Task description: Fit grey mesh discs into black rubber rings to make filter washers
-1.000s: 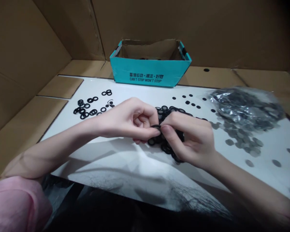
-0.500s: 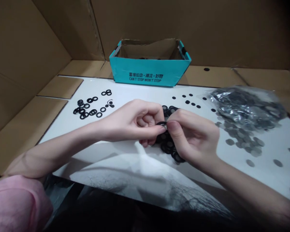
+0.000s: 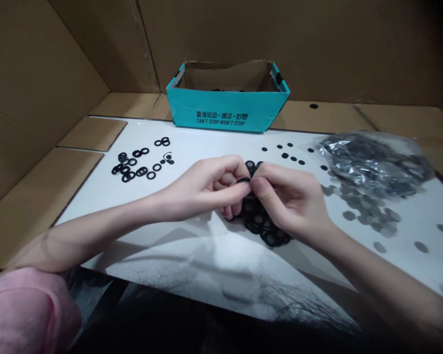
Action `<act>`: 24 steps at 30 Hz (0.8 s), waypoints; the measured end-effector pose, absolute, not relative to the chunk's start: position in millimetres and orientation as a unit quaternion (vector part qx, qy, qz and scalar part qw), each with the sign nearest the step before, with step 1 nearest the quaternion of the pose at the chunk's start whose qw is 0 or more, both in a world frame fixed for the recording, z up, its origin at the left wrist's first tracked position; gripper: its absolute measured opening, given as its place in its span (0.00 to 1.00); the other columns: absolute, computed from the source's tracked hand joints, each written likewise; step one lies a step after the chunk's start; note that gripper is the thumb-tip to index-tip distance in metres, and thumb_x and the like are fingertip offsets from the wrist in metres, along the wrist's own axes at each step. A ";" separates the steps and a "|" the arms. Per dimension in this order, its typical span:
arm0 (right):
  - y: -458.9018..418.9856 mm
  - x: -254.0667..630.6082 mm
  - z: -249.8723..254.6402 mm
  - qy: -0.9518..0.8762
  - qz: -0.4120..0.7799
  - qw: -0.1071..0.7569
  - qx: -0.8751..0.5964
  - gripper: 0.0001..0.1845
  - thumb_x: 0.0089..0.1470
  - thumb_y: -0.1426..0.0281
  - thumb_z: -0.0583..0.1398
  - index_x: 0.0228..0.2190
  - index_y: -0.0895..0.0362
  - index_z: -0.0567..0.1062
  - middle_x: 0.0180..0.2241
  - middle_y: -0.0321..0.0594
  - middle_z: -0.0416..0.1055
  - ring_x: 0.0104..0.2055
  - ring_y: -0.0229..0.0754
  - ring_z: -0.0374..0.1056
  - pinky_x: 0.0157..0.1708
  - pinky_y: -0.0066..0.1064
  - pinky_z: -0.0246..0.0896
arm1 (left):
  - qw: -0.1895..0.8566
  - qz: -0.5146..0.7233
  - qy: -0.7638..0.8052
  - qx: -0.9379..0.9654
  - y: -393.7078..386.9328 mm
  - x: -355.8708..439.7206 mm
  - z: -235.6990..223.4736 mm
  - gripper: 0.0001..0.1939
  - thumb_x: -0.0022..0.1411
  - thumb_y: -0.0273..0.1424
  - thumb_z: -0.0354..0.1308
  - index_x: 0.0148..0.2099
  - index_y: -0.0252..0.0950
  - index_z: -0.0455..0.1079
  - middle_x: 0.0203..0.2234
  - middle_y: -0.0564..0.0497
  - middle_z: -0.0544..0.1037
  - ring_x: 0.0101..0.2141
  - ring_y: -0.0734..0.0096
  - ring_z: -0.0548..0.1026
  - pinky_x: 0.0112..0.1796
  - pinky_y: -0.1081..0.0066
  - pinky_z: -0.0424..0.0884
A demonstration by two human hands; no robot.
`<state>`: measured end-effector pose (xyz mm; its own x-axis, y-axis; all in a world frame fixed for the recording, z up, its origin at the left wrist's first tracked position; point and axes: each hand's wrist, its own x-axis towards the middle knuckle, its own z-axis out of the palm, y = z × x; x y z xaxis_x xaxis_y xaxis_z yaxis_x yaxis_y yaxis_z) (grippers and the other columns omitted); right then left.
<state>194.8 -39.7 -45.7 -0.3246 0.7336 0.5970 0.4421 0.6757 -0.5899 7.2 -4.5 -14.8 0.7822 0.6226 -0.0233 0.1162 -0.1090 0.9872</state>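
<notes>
My left hand (image 3: 221,187) and my right hand (image 3: 290,194) meet above the middle of the table, thumbs and forefingers pinched together. Between their fingertips is a small black ring (image 3: 245,181), mostly covered by the fingers. Below and behind the hands lies a pile of black rings with grey centres (image 3: 258,221), partly hidden by them. Loose black rings (image 3: 132,162) are scattered to the left of my left hand. Right of my right hand spreads a heap of thin grey discs (image 3: 372,209).
A turquoise box (image 3: 225,108) stands at the back, with dark pieces low inside. A clear plastic bag of discs (image 3: 380,162) lies at the right. Small black discs (image 3: 285,155) dot the white table (image 3: 151,246). Cardboard walls (image 3: 299,44) enclose the back and left.
Both hands have shifted slightly, and the fingertips have drawn closer together around the black ring, which shows less than before. The right hand has moved a little left.
</notes>
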 end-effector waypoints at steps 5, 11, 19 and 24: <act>-45.9 187.5 -50.9 -0.767 0.147 0.495 -0.382 0.14 0.59 0.75 0.56 0.22 0.55 0.65 0.19 0.35 0.62 0.22 0.35 0.57 0.23 0.30 0.54 | 0.637 0.134 0.259 0.713 1.5 5.2 -6.6 0.07 0.65 0.27 0.55 0.33 0.33 0.62 0.18 0.56 0.72 0.19 0.81 0.70 0.21 0.82 0.69; -43.8 187.5 -51.5 -0.791 0.133 0.476 -0.360 0.12 0.58 0.76 0.56 0.23 0.55 0.65 0.19 0.35 0.64 0.23 0.35 0.59 0.24 0.31 0.56 | 0.605 0.106 0.273 0.741 6.4 -0.7 -3.3 0.06 0.64 0.27 0.55 0.33 0.33 0.64 0.19 0.55 0.72 0.20 0.80 0.72 0.22 0.81 0.70; -37.4 198.0 -39.5 -0.806 0.119 0.440 -0.378 0.13 0.58 0.75 0.56 0.22 0.55 0.65 0.19 0.34 0.64 0.22 0.34 0.59 0.23 0.29 0.55 | 0.586 0.220 0.267 0.733 -1.7 8.2 -19.0 0.05 0.66 0.30 0.53 0.39 0.33 0.63 0.23 0.54 0.74 0.24 0.77 0.75 0.27 0.78 0.74; -40.2 195.0 -41.9 -0.800 0.130 0.448 -0.377 0.13 0.58 0.75 0.56 0.22 0.55 0.64 0.18 0.34 0.62 0.21 0.34 0.58 0.22 0.29 0.54 | 0.589 0.220 0.289 0.722 -3.3 8.8 -13.8 0.05 0.64 0.26 0.56 0.34 0.32 0.65 0.20 0.55 0.72 0.22 0.79 0.74 0.23 0.81 0.72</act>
